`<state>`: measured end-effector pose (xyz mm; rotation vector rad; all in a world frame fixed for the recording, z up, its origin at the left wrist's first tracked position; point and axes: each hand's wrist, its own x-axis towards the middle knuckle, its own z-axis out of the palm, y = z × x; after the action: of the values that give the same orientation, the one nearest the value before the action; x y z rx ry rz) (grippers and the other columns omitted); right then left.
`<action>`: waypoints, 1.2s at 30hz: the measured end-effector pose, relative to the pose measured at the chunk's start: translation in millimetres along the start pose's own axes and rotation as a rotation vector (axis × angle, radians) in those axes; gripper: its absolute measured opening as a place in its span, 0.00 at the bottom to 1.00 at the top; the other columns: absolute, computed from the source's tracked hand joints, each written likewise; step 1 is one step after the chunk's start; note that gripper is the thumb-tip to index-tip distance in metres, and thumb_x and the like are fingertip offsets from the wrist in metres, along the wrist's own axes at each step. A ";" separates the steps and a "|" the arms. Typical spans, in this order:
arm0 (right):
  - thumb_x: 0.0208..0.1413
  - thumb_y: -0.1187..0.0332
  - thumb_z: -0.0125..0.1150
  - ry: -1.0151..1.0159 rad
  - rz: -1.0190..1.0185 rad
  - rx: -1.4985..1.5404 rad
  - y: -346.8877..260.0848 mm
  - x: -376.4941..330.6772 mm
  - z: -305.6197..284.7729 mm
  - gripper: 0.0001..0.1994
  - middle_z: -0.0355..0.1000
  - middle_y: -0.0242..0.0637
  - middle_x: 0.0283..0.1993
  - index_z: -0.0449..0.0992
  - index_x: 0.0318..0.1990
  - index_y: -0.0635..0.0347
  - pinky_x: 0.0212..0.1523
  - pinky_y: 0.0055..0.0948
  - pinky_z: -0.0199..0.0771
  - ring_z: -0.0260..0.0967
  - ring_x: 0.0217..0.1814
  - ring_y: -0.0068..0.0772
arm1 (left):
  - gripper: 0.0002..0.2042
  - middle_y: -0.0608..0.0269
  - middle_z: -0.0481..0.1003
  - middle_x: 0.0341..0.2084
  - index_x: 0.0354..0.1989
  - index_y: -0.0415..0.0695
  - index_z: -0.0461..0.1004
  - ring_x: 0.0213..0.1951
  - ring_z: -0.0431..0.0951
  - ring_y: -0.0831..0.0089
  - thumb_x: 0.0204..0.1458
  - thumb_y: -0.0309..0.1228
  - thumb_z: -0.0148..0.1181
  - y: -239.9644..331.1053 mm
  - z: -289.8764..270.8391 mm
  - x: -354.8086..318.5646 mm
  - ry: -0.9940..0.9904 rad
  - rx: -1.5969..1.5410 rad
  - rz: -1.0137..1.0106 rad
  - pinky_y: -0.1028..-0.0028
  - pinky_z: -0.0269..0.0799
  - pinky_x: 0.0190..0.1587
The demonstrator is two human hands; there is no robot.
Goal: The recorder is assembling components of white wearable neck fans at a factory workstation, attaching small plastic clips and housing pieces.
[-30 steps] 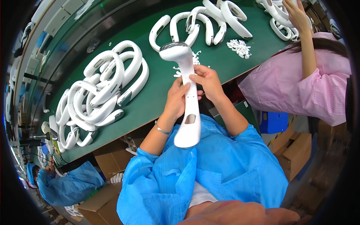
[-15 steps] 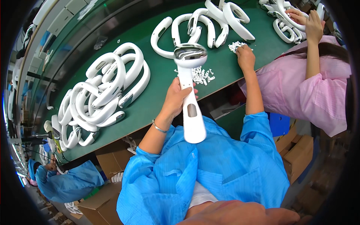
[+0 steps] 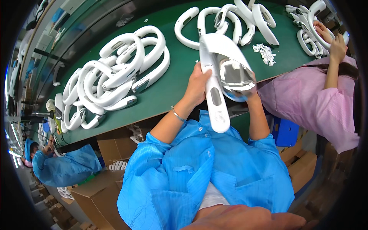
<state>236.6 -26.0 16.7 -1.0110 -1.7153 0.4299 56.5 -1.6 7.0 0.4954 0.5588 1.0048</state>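
Observation:
A white U-shaped neck fan (image 3: 219,111) with shiny mirror-like panels is held up over the table's front edge. My left hand (image 3: 197,83) is closed round its left arm, thumb lying across the front. My right hand (image 3: 253,90) is at the fan's right side, by the mirrored panel; its fingers are hidden behind the fan. Just beyond it, a loose heap of small white plastic parts (image 3: 264,54) lies on the green tabletop (image 3: 180,73).
A tangled pile of white neck fans (image 3: 115,73) lies on the left, with several more (image 3: 186,27) at the far side. On the right, a person in pink (image 3: 306,99) handles another fan. Below the table stand cardboard boxes (image 3: 96,191) and a blue bin (image 3: 285,132).
My right hand has left the small-parts heap and come to the neck fan's right side. The fan has turned, showing its mirrored inner face. The view has shifted, and the nearer small-parts heap is now hidden.

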 end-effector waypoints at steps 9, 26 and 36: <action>0.48 0.76 0.61 0.199 0.525 0.562 49.3 -54.2 32.1 0.05 0.73 0.36 0.27 0.77 0.34 0.65 0.26 0.21 0.69 0.68 0.25 0.22 | 0.31 0.49 0.61 0.49 0.59 0.40 0.44 0.48 0.70 0.63 0.44 0.15 0.46 7.7 -4.6 -11.4 -0.174 0.130 0.053 0.64 0.73 0.47; 0.49 0.80 0.59 -0.059 0.571 0.325 -41.4 19.9 39.0 0.06 0.69 0.32 0.31 0.72 0.36 0.66 0.31 0.16 0.68 0.67 0.30 0.18 | 0.22 0.57 0.67 0.41 0.61 0.42 0.46 0.35 0.74 0.74 0.61 0.33 0.43 -10.2 -10.5 -16.1 -0.164 0.266 0.181 0.71 0.79 0.30; 0.51 0.72 0.59 -0.122 0.573 0.434 -7.3 -1.4 34.2 0.19 0.69 0.41 0.43 0.65 0.50 0.67 0.44 0.26 0.70 0.68 0.43 0.27 | 0.17 0.60 0.72 0.44 0.55 0.36 0.62 0.42 0.73 0.80 0.60 0.29 0.47 -3.6 -7.2 -19.0 -0.154 0.352 0.240 0.80 0.70 0.44</action>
<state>202.8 -25.0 7.8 -1.1521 -1.3243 1.1971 46.2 -19.0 3.2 0.9624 0.5485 1.0888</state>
